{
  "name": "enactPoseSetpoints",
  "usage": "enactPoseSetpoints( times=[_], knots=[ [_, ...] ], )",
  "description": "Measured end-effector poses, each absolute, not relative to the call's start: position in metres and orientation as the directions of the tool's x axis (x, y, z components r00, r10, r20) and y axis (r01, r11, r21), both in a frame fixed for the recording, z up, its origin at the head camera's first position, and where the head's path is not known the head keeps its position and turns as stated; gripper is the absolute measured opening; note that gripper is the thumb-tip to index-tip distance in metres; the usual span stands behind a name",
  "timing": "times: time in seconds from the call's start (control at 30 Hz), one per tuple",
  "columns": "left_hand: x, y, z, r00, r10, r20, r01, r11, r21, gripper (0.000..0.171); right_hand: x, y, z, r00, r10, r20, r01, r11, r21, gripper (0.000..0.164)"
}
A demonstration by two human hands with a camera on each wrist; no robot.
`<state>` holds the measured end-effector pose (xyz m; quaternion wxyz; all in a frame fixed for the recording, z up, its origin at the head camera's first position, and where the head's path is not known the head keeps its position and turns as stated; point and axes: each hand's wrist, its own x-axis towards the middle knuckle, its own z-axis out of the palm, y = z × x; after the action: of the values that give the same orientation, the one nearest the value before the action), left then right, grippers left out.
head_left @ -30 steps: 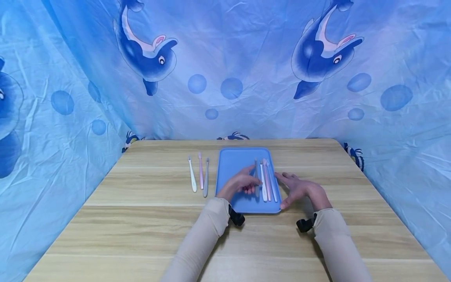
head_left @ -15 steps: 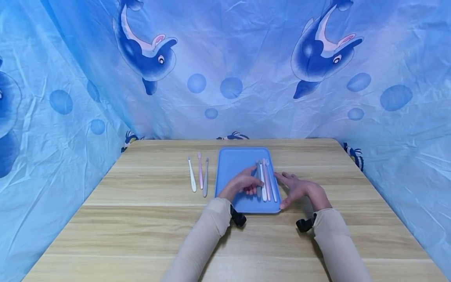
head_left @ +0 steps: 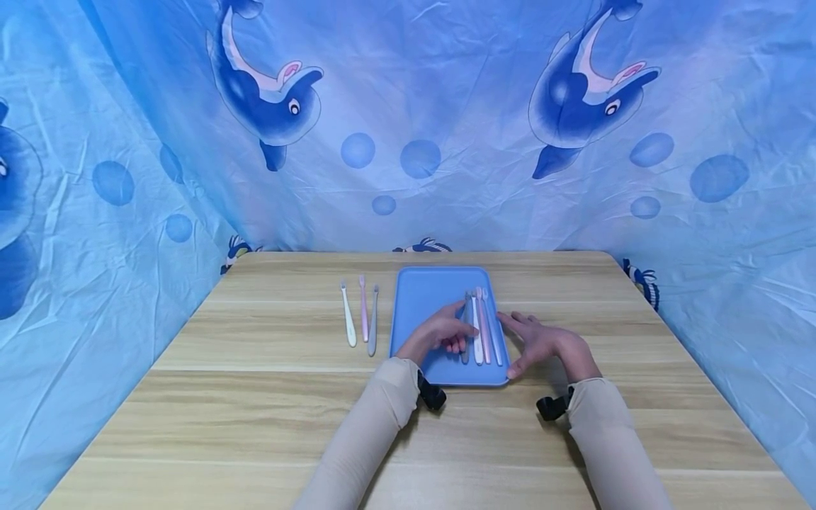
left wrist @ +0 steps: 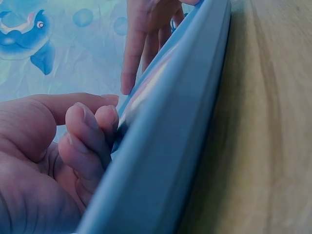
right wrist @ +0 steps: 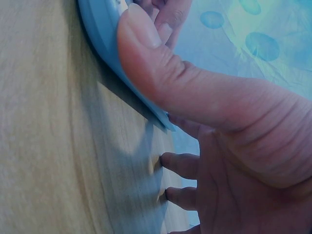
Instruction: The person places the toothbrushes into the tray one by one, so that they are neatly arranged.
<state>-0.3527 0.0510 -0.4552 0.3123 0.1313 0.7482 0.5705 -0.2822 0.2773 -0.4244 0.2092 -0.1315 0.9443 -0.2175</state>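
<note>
A blue tray (head_left: 423,283) lies on the table. My left hand (head_left: 443,329) reaches over it, thumb and fingers pinching the middle of a grey toothbrush (head_left: 465,355). The brush lies lengthwise, just left of a white toothbrush (head_left: 478,352), a pink toothbrush (head_left: 484,333) and a light blue toothbrush (head_left: 494,336). In the left wrist view the left fingers (left wrist: 83,141) curl in behind the tray wall, hiding most of the brush. My right hand (head_left: 542,345) is spread at the tray's right side, its thumb (right wrist: 141,53) against the near corner and its other fingertips down by the right edge.
Left of the tray, another white toothbrush (head_left: 348,319), a pink toothbrush (head_left: 364,312) and a grey toothbrush (head_left: 372,326) lie on the wooden table (head_left: 255,397). A blue dolphin-print curtain (head_left: 408,92) hangs behind and along both sides.
The grey toothbrush in my left hand has shifted slightly right, then nearer to me, coming to lie close beside the white one. My right hand and the tray have stayed put.
</note>
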Motion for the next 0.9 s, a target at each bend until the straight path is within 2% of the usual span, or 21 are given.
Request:
enactPoseSetpoints(
  times=[0.6, 0.9],
  knots=[
    [-0.352, 0.047, -0.451, -0.778, 0.543, -0.316, -0.148, 0.331, 0.932, 0.092, -0.282, 0.277, -0.425, -0.877, -0.343, -0.336, -0.167, 0.874, -0.457, 0.13],
    [-0.348, 0.035, -0.423, -0.809, 0.527, -0.261, -0.116, 0.292, 0.949, 0.087, -0.281, 0.276, -0.425, -0.88, -0.343, -0.328, -0.173, 0.875, -0.451, 0.13]
  ],
)
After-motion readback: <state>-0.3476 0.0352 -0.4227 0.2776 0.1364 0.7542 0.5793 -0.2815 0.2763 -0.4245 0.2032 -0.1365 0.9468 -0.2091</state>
